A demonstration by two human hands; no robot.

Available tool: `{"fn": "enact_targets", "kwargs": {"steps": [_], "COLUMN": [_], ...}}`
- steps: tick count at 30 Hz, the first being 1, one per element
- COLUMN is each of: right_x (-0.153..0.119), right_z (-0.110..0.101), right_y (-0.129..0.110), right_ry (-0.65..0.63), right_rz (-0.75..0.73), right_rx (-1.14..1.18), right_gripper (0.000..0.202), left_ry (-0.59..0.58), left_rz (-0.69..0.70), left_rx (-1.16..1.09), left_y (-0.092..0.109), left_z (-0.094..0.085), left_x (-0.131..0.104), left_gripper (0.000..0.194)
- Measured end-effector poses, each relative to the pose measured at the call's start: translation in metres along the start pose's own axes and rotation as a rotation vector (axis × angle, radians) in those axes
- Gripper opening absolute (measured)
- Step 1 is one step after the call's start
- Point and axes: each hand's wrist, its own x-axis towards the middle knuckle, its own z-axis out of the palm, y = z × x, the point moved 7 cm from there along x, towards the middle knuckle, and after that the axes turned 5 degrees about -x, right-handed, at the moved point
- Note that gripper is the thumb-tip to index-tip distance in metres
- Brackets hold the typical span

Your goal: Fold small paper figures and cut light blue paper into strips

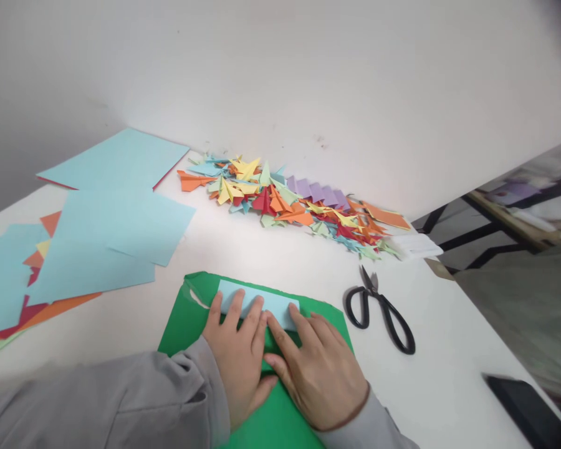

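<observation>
A light blue paper strip [278, 307] lies flat near the top edge of a green sheet [187, 324] on the white table. My left hand [238, 355] rests on the strip's left half, its fingers spread and their tips on the paper. On the right half, my right hand [320, 368] presses with its fingertips, fingers stretched out and apart. The two hands nearly touch at the middle of the strip. The lower edge of the strip is partly hidden under the fingers.
Black-handled scissors [378, 302] lie right of the green sheet. Folded colourful paper pieces [285, 202] are heaped along the wall. Large light blue sheets [98, 249] overlap at the left, with coloured paper beneath. A dark flat object [528, 408] sits at the right edge.
</observation>
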Motion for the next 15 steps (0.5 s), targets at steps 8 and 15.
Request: {"fn": "enact_targets", "kwargs": {"steps": [8, 15], "right_x": [-0.0051, -0.0043], "right_z": [0.0014, 0.0003], "right_y": [-0.0044, -0.0024], "right_ry": [-0.014, -0.026], "right_rz": [0.022, 0.015], "right_rx": [-0.022, -0.028], "right_gripper": [0.046, 0.041], "left_ry": [-0.058, -0.069], "left_rz": [0.03, 0.087], "left_rx": [0.034, 0.045], "left_y": [0.0027, -0.0034], "left_z": [-0.0038, -0.0047], "left_x": [-0.0006, -0.0049], "left_gripper": [0.068, 0.076]}}
